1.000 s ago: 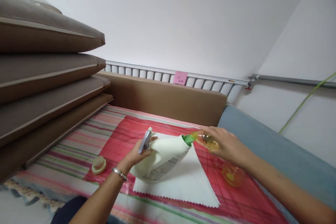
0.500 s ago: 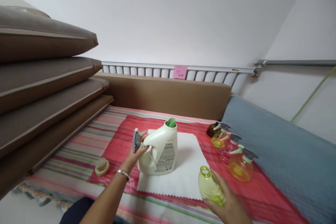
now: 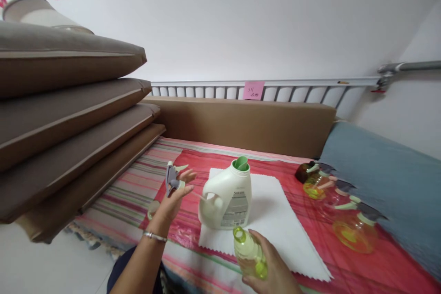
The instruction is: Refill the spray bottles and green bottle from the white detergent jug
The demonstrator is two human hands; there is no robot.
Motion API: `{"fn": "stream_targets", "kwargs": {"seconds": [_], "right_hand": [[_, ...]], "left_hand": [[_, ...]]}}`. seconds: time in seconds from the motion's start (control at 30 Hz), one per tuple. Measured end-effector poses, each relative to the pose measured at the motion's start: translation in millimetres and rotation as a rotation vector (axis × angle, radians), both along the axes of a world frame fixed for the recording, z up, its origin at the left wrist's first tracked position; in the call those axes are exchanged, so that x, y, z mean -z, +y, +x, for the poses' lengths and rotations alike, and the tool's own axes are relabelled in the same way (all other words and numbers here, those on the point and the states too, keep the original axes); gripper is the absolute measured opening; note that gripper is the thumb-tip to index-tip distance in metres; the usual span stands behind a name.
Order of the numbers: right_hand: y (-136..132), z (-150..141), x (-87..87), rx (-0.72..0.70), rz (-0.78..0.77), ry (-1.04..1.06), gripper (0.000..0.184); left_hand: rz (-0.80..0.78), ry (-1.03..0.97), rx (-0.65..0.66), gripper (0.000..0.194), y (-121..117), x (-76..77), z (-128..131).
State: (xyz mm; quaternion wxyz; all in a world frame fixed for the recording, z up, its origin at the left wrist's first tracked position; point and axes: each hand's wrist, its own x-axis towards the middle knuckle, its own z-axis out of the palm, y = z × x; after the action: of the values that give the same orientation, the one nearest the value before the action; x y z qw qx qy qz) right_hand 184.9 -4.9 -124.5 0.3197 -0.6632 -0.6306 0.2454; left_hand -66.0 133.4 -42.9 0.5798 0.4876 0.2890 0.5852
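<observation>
Yellow-green bottle [image 3: 248, 255], liquid inside, top off, nearest the jug [image 3: 237, 195].
Left hand [image 3: 171, 202], fingers spread, bears a loose spray head [image 3: 170, 179]; right hand's [image 3: 274, 268] fingers wrap the bottle; four spray bottles [image 3: 354, 236] beyond have heads fitted.

The bottom edge is cutting off the right hand [image 3: 272, 268], which is hiding part of the yellow bottle [image 3: 248, 250]. The left wrist [image 3: 160, 226] is partly covering a round cap [image 3: 152, 209]. The spray head [image 3: 171, 179]'s tube is blurring; print on the white jug [image 3: 220, 188] is proving too small to read.
</observation>
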Motion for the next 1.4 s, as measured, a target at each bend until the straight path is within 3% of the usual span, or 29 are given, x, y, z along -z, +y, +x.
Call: {"fn": "stream_targets", "kwargs": {"seconds": [0.2, 0.37, 0.8, 1.1, 1.27, 1.4], "right_hand": [[7.2, -25.1, -10.2, -0.076, -0.067, 0.037, 0.076], [6.6, -31.1, -21.1, -0.055, -0.101, 0.037, 0.079], [-3.7, -21.9, -27.9, -0.039, -0.102, 0.078, 0.08], [-8.1, -17.2, -30.7, -0.027, -0.06, 0.076, 0.078], [-8.1, -25.9, -51.5, -0.081, -0.023, 0.078, 0.079], [-7.6, -35.1, -70.1, -0.122, 0.063, 0.079, 0.078]], "left_hand": [[0.096, -0.032, 0.122, 0.04, -26.3, -34.4, -4.5], [0.12, -0.026, 0.198, 0.042, -36.2, -44.2, 2.5], [0.085, -0.019, 0.333, 0.043, -44.4, -46.6, 16.5], [0.085, -0.01, 0.326, 0.043, -46.8, -51.6, 21.6], [0.081, 0.085, 0.365, 0.042, -55.9, -39.6, 38.1], [0.009, 0.172, 0.543, 0.044, -68.7, -30.1, 52.2]]}}
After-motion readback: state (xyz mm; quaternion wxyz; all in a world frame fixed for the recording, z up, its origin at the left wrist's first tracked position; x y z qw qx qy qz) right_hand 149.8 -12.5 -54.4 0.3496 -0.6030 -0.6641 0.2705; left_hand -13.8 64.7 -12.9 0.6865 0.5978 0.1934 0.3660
